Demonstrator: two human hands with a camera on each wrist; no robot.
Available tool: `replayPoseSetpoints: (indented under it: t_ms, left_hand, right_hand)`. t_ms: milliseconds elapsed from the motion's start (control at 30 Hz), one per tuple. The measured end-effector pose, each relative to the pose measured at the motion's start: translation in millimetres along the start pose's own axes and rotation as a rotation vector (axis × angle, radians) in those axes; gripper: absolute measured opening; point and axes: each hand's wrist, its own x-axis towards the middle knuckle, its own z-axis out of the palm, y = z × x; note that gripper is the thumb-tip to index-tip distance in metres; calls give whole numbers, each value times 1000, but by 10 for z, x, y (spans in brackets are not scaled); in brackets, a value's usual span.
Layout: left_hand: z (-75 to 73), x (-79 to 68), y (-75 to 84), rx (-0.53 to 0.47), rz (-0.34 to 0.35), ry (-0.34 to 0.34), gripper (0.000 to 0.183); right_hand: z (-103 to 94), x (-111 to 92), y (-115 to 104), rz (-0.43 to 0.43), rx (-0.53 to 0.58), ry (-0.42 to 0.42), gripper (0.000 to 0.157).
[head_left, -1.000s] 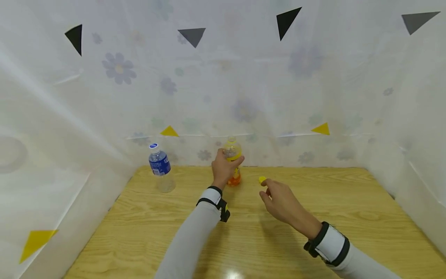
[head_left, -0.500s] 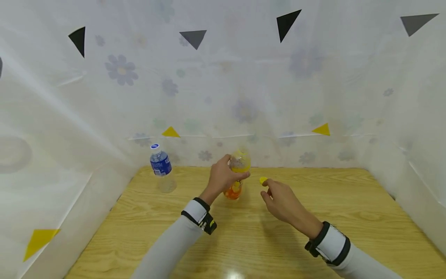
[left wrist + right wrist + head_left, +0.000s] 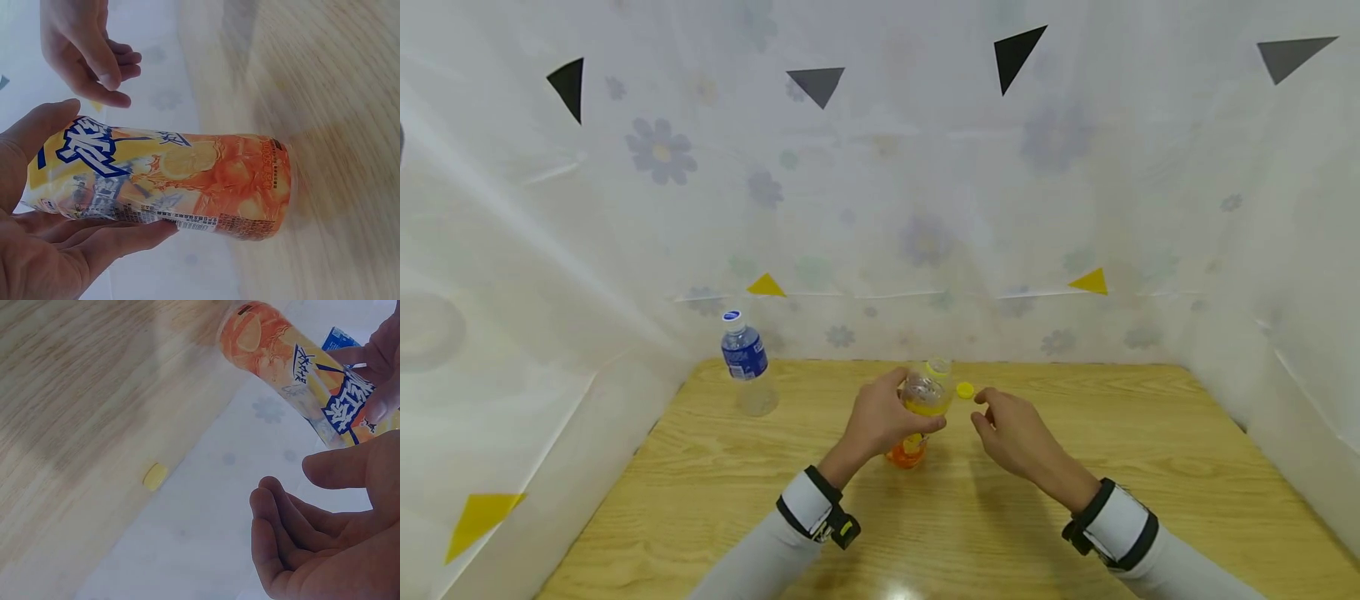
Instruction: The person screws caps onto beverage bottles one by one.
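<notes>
Across the lower half of the head view spreads a table (image 3: pixel 1150 467) with light wood grain, a bright reflection near its six o'clock edge. Pale, creased sheeting (image 3: pixel 880 200) rises behind it and on both sides, printed with faint flowers. Read as a dial around the centre of the head view, black triangles (image 3: pixel 1017 57) sit at ten and one o'clock, grey triangles (image 3: pixel 819 85) near half past eleven and at two, and yellow triangles (image 3: pixel 766 286) at nine, three and eight.

The tea bottle (image 3: pixel 927 393) wears a yellow and orange label (image 3: pixel 187 169) with lemon slices and large blue-outlined characters reading 冰红茶; "500" shows near its base, while the finer print is too small to make out. The water bottle (image 3: pixel 745 358), upright and white-capped, has a blue label with writing too small to read.

The left hand (image 3: pixel 877 417) grips the tea bottle, thumb on one side and fingers on the other, with the bottle toward its three o'clock and its mouth uncovered. The right hand (image 3: pixel 1018 439) is empty, its fingers loosely bent; the tea bottle lies toward its nine o'clock. The yellow cap (image 3: pixel 965 390) rests on the table at the right hand's ten o'clock, just beyond the fingertips. From the left hand, the water bottle stands at ten o'clock, well apart.
</notes>
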Motion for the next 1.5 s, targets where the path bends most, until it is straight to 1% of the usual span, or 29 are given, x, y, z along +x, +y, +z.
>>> replayPoseSetpoints:
  t_ms: [167,300,467,567,667,733,800,900,967,1000,1100,1167,1267,1367,1500]
  left_hand:
    - [9,2,-12,7,9,7,67]
    - [6,8,-23,10,14,11,69]
    - [-15,11,-18,-3,8,7,70]
    - [-31,10,-12,-3,6,4,70]
    - [-38,16,-9,3,5,9,69]
    - [-34,20,-7,3,5,9,68]
    - [-23,20,-3,6,11,12,66]
    - [-4,13,10,6,16,10,65]
    - [7,6,19,12,17,12,65]
    - [15,4,22,11,21,12,65]
    - [23,4,34,10,22,5,65]
    - [25,10,33,14,28,5,66]
    - [14,16,27,23,22,9,68]
    - [8,12,16,26,7,10,69]
    - [18,7,1,2,-7,4,67]
  right_hand:
    - [22,60,28,-4,-3,5,29]
    - [-6,201,65,-18,-23,43,30]
    - [-89,536,90,-55,-62,146,30]
    - [-85,768,100,-58,-75,184,31]
    - [11,987,138,-46,-87,201,30]
    - [139,1094,199,-27,-94,219,29]
    - [298,1155,290,-6,-136,229,27]
    - [532,1151,454,49,-219,194,29]
    - [642,1109,549,94,-262,141,31]
    - [681,1086,591,120,-264,109,31]
    - [729,1016,669,208,-208,41,36]
    - [730,991,697,231,-179,13,38]
    - [719,983,700,216,-173,4,37]
    - [720,1001,692,191,-184,17,30]
    - [715,1051,704,162,-184,58,23]
